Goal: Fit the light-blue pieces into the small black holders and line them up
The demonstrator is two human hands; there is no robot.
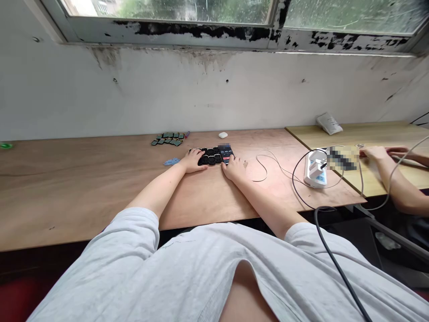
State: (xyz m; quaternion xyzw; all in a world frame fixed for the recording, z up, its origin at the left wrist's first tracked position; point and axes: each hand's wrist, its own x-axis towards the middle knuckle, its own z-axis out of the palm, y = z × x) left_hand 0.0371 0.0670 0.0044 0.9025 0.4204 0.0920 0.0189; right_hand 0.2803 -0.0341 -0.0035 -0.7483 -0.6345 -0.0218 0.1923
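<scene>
A cluster of small black parts lies on the wooden table in front of me. My left hand rests at its left edge, fingers curled over the black pieces. My right hand lies flat on the table just right of a phone with a lit screen, fingers spread and holding nothing. Several green square pieces are laid out farther back, to the left. A small blue item lies beside my left wrist.
A white power strip with plugs and cables sits at the right. Another person's hands work at the adjoining lighter table. A white oval object and a white device lie near the wall.
</scene>
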